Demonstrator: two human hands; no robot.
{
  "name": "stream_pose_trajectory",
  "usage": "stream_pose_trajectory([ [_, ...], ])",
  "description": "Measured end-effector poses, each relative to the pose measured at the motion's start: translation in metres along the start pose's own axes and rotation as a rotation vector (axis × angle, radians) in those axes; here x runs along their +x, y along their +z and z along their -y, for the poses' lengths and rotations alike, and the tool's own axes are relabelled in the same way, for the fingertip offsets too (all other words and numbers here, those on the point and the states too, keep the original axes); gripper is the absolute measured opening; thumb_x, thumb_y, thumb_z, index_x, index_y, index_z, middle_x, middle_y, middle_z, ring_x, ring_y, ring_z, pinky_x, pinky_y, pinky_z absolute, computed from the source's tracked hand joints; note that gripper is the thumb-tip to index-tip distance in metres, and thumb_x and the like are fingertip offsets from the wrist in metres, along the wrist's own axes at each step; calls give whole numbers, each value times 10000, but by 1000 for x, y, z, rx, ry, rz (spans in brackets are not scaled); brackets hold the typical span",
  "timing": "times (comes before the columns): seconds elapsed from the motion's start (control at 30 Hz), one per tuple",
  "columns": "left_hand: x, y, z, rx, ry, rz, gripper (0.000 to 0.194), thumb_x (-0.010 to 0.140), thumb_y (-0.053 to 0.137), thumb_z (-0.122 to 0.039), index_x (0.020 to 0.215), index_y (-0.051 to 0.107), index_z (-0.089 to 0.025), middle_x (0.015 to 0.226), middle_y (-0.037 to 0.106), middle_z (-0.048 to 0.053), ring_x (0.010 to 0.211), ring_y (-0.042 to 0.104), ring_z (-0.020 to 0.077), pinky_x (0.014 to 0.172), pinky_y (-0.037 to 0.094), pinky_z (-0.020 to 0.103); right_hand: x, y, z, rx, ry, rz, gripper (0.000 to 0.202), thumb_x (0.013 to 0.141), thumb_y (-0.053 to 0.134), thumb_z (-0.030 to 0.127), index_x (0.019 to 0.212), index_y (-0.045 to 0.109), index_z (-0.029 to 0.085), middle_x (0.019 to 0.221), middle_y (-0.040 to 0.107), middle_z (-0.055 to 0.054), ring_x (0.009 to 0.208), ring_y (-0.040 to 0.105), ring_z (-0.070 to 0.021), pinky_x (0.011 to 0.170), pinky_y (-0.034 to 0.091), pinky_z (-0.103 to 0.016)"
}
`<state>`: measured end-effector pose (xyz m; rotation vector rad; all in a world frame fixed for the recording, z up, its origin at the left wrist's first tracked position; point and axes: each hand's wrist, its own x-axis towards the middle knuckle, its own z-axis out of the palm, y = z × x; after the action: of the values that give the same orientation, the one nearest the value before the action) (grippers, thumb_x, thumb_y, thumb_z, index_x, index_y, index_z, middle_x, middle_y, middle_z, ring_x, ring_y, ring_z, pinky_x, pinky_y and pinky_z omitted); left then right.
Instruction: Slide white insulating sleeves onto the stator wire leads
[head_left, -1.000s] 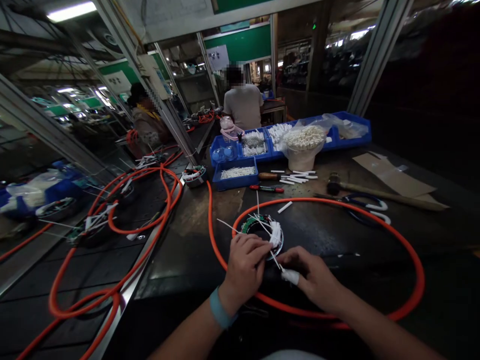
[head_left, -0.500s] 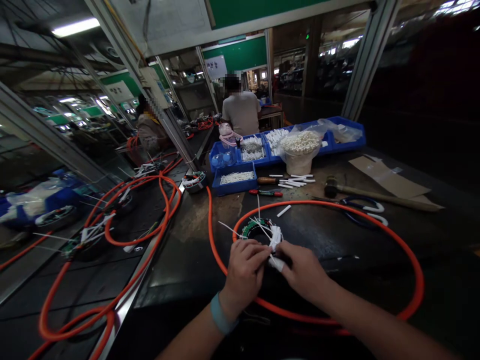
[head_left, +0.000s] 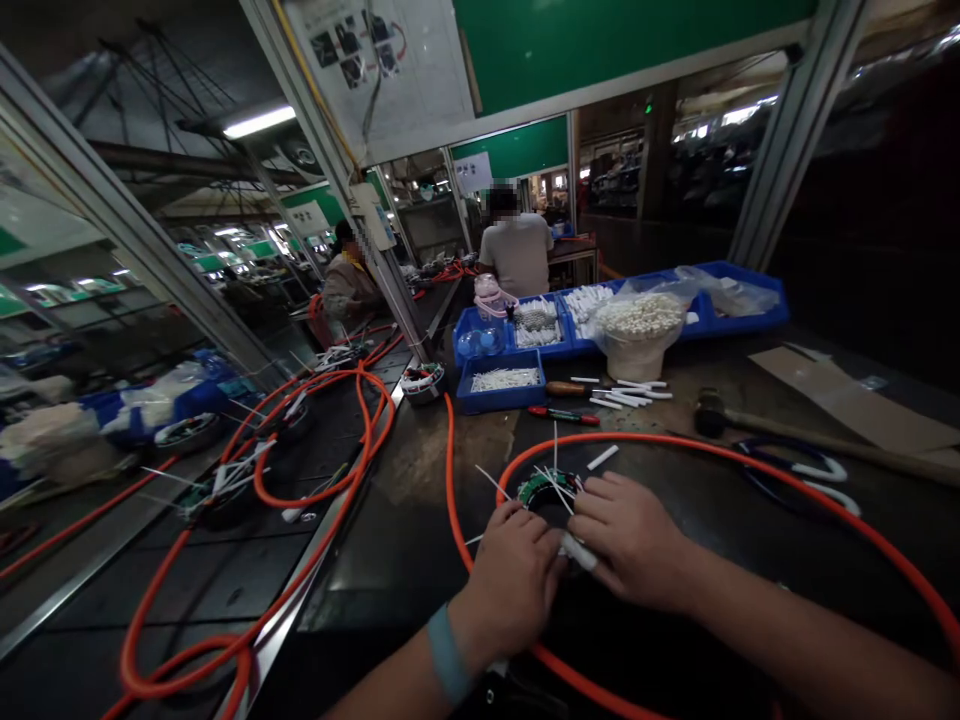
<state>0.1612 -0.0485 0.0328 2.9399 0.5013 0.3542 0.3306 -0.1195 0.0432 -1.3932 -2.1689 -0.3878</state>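
In front of me on the bench lies a ring-shaped motor stator (head_left: 541, 484) with a green circuit board along its far rim and thin white wires sticking up. My left hand (head_left: 514, 565), a blue band on its wrist, is closed over the stator's near left side. On the right side, my right hand (head_left: 628, 530) has its fingers curled over the rim. Between the two hands shows a white sleeve (head_left: 579, 552), close to the fingertips of both. My hands cover the near part of the ring, so what the fingertips pinch is partly hidden.
An orange cable (head_left: 810, 478) loops around the work. Beyond it are a loose white tube (head_left: 602, 457), a red marker (head_left: 564, 415), a screwdriver (head_left: 574, 389), a hammer (head_left: 712, 412) and blue bins (head_left: 499, 396). More stators (head_left: 217, 490) lie left. Two people sit farther back.
The camera view has swung, so the scene sits farther right and lower. My right hand has spread over the stator's right rim, covering the white bundle seen there before.
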Motion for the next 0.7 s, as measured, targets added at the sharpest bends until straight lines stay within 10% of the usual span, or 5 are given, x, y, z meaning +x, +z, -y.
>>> stream_pose_trajectory([
  [0.13,2,4,-3,28,-43,-8,394,673,676,-463,924,595,-171,876,613,61,855,532,242,938,371,472,-21,13,5,28,8,105,130,829,463,156,756,568,182,763,574,-39,705,443,-180,628,280,-327],
  [0.27,3,16,1,56,4,-91,210,710,639,-339,816,588,-165,790,607,49,798,536,222,876,409,433,-29,26,9,-20,-110,-22,273,867,344,124,703,559,169,695,556,-56,644,411,-182,612,248,-343],
  [0.7,5,7,15,20,138,-73,238,778,644,-408,784,610,-172,781,636,39,793,546,221,802,411,412,1,14,4,81,321,268,115,793,537,146,758,641,183,816,650,-34,801,571,-188,691,425,-300],
])
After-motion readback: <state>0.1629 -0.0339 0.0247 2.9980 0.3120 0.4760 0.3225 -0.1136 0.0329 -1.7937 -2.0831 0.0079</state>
